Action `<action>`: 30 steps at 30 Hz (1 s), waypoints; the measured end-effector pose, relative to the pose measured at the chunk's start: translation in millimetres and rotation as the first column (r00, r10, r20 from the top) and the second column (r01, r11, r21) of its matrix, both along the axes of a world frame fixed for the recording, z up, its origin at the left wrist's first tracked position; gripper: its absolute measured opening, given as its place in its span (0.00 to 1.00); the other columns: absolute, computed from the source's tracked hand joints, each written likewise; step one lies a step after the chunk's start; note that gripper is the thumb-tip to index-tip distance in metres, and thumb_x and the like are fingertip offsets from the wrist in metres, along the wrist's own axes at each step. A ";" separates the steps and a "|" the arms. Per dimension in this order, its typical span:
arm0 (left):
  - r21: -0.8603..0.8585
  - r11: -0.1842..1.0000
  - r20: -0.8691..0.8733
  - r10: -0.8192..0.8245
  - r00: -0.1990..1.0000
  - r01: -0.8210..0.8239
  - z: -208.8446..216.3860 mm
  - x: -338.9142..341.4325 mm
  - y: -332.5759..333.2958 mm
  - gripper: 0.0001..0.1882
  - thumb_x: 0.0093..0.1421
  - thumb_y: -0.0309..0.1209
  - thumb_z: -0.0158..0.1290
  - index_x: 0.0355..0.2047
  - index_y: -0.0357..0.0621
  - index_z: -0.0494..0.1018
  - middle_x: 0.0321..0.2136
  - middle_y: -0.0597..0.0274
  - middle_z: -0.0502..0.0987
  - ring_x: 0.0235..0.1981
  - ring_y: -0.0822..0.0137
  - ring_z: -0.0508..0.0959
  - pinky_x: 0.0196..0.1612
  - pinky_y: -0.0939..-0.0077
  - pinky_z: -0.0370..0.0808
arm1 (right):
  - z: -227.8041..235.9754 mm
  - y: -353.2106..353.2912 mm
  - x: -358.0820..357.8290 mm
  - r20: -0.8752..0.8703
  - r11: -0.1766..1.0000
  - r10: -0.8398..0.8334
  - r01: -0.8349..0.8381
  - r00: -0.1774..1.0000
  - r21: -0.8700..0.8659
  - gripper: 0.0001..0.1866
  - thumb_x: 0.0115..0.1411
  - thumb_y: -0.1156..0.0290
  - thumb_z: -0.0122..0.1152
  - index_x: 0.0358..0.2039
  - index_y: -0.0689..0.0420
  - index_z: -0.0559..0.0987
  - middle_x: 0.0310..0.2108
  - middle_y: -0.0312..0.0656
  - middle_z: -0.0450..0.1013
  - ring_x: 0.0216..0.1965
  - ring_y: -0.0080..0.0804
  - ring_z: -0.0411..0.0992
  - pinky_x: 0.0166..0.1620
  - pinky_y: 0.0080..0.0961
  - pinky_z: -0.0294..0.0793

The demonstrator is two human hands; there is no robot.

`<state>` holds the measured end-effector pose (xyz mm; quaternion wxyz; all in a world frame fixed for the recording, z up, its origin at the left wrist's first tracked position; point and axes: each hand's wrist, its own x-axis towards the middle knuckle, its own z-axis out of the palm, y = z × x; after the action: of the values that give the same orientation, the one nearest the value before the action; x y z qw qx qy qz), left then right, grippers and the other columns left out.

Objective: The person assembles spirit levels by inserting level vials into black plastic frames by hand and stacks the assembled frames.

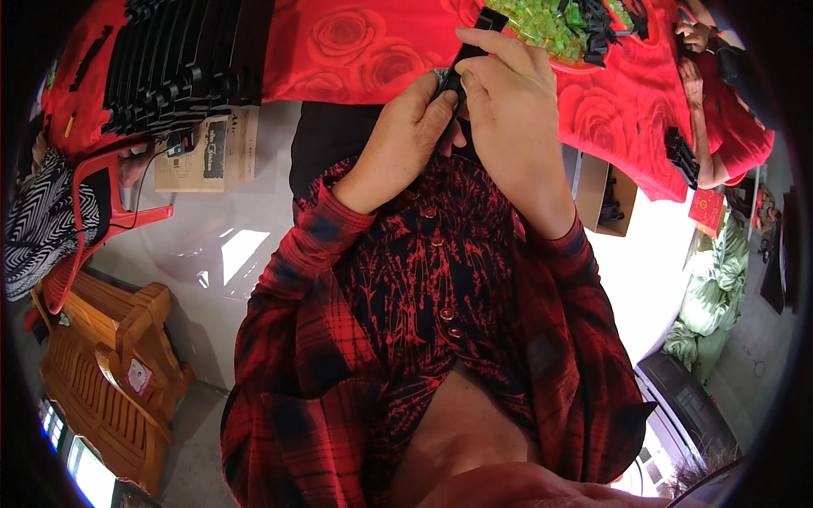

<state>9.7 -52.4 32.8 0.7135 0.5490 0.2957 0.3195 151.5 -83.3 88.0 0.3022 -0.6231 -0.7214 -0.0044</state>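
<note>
At the near edge of the table, a long, narrow black plastic piece (pixel 489 20) slants up and away between my two hands. Its lower end is hidden behind my fingers. My left hand (pixel 405 127) is closed round the lower part, thumb laid along it. My right hand (pixel 513 106) grips the same piece higher up from the right, its fingers bent over it. Beyond my right hand lies a heap of small translucent green and yellow pieces (pixel 546 30), with small black pieces (pixel 600 34) at its right side.
A red rose-patterned cloth (pixel 343 42) covers the table. Long black plastic parts (pixel 174 59) are stacked at its left. Cardboard boxes (pixel 199 157) stand below. A red plastic chair (pixel 80 220) and wooden chair (pixel 110 372) are at left. Another person's arm (pixel 699 110) rests at the right.
</note>
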 end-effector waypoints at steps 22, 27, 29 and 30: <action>-0.089 0.984 0.005 0.157 0.988 -0.156 1.1 3.6 -5.1 0.13 0.72 0.31 0.46 0.49 0.34 0.72 0.35 0.64 0.78 0.34 0.76 0.78 0.37 0.82 0.74 | -15.3 5.5 -0.4 -0.667 0.992 -0.104 0.026 0.738 -0.126 0.35 0.66 0.71 0.61 0.67 0.72 0.56 0.54 0.49 0.70 0.50 0.30 0.71 0.55 0.26 0.71; -0.062 0.977 -0.042 0.199 0.979 -0.202 1.8 4.7 -7.6 0.12 0.72 0.31 0.46 0.47 0.35 0.72 0.34 0.64 0.78 0.32 0.76 0.78 0.33 0.82 0.74 | -19.4 4.6 -2.5 -0.661 0.994 -0.093 0.029 0.744 -0.107 0.35 0.65 0.75 0.59 0.66 0.73 0.56 0.53 0.47 0.71 0.50 0.28 0.71 0.54 0.26 0.71; -0.040 0.978 -0.080 0.200 0.976 -0.204 3.0 2.9 -6.2 0.12 0.72 0.31 0.47 0.45 0.35 0.73 0.34 0.64 0.78 0.32 0.76 0.78 0.33 0.82 0.74 | -20.0 3.0 -3.9 -0.691 0.995 -0.090 0.027 0.717 -0.101 0.34 0.65 0.76 0.59 0.66 0.73 0.56 0.52 0.47 0.71 0.49 0.28 0.71 0.54 0.25 0.71; -0.017 0.979 -0.120 0.198 0.973 -0.202 4.0 2.1 -5.6 0.11 0.71 0.31 0.47 0.44 0.35 0.73 0.33 0.64 0.78 0.32 0.76 0.78 0.33 0.82 0.74 | -19.8 2.2 -4.2 -0.707 0.995 -0.078 0.013 0.703 -0.097 0.34 0.65 0.76 0.58 0.67 0.73 0.56 0.52 0.46 0.71 0.49 0.27 0.71 0.54 0.25 0.71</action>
<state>11.8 -58.0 36.9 0.6669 0.5238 0.3956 0.3526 147.3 -81.1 68.2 0.5298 -0.6064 -0.5335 0.2586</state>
